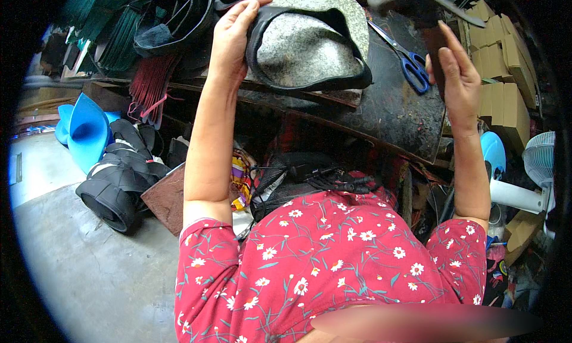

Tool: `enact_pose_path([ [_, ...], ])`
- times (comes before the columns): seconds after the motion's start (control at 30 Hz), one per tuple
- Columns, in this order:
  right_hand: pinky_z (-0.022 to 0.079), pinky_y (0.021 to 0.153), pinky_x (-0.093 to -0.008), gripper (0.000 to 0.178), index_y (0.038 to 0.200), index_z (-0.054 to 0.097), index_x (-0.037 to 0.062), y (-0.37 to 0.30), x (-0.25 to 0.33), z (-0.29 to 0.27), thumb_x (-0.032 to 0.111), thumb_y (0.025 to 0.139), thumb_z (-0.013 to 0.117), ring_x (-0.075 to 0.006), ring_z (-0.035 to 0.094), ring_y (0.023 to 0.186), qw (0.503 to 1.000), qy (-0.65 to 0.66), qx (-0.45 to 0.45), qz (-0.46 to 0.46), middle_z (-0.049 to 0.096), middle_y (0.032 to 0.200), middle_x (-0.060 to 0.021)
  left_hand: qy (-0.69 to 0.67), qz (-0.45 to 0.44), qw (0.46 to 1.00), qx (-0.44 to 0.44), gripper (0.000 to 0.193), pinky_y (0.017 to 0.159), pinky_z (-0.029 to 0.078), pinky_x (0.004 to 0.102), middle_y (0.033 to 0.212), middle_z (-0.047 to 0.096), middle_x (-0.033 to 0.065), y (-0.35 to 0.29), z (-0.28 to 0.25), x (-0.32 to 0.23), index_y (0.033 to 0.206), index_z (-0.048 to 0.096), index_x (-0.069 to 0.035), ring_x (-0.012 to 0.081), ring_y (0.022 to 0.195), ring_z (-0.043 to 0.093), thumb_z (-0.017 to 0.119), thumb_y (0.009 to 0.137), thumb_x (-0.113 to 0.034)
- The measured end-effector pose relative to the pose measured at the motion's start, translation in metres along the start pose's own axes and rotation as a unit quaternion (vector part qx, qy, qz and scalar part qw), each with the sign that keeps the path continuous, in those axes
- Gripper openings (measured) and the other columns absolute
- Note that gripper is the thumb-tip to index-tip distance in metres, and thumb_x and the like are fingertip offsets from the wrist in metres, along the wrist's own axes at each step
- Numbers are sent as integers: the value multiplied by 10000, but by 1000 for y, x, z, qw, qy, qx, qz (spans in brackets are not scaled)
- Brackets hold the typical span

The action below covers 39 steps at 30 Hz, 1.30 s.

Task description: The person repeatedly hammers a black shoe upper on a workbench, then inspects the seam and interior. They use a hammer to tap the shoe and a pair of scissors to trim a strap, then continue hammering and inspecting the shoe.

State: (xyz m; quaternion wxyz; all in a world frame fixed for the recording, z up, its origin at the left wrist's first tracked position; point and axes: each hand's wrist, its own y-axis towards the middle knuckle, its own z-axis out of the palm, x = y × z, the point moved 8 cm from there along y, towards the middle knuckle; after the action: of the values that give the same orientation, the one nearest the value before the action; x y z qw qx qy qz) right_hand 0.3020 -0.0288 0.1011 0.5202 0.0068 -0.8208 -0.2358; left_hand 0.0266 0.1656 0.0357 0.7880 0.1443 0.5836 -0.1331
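Note:
My left hand (233, 36) grips the left side of a black loop of flexible material (351, 81), thumb on top. The loop rests around the middle of a speckled grey stone slab (286, 42) on the dark workbench. To the right, my right hand (457, 84) is raised and wrapped round the dark handle of a hammer (436, 51), its metal head up near the top edge. Between the slab and that hand lie scissors with blue handles (415, 72), blades pointing up and left.
Black loop pieces (173, 21) and a bundle of dark red strips (152, 89) sit at the bench's left. Blue curled sheets (89, 131) and black rolled pieces (116, 185) are below on the left. Cardboard boxes (500, 63) and a white fan (539, 155) stand on the right.

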Motion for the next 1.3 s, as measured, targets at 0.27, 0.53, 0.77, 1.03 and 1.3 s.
enact_pose_path([
  [0.27,437,617,-208,424,1407,518,51,6,13,2,229,1023,544,-62,518,699,999,2,-12,-36,622,857,-32,-2,217,974,64,219,813,510,244,1024,682,45,-7,31,-71,1139,644,-20,111,893,639,619,921,-5],
  [0.53,448,620,-225,440,1405,512,35,-4,17,-8,249,1022,547,-78,540,713,996,-21,-54,-69,645,900,-53,101,155,981,55,186,793,503,237,954,705,40,-10,33,-23,1031,704,-16,99,853,637,714,855,-77],
  [0.77,492,690,-260,413,1360,555,31,-37,-17,45,247,1008,563,-92,581,731,981,-141,133,-12,691,996,-65,274,83,958,20,222,809,522,295,901,727,92,-30,26,48,1029,727,-65,153,854,672,683,818,-118],
  [1.03,545,742,-306,339,1251,648,52,-34,10,15,204,948,643,-170,700,820,981,-170,54,-71,726,1080,-116,351,135,926,27,220,811,534,321,892,733,136,-20,39,42,1028,731,-79,210,853,708,656,824,-114],
  [1.3,549,712,-354,358,1269,638,169,-48,-37,48,285,930,642,-306,691,873,899,-399,171,-64,703,1044,-123,334,317,887,35,189,793,537,310,913,736,110,-19,80,-30,996,722,-56,200,856,713,667,818,-92],
])
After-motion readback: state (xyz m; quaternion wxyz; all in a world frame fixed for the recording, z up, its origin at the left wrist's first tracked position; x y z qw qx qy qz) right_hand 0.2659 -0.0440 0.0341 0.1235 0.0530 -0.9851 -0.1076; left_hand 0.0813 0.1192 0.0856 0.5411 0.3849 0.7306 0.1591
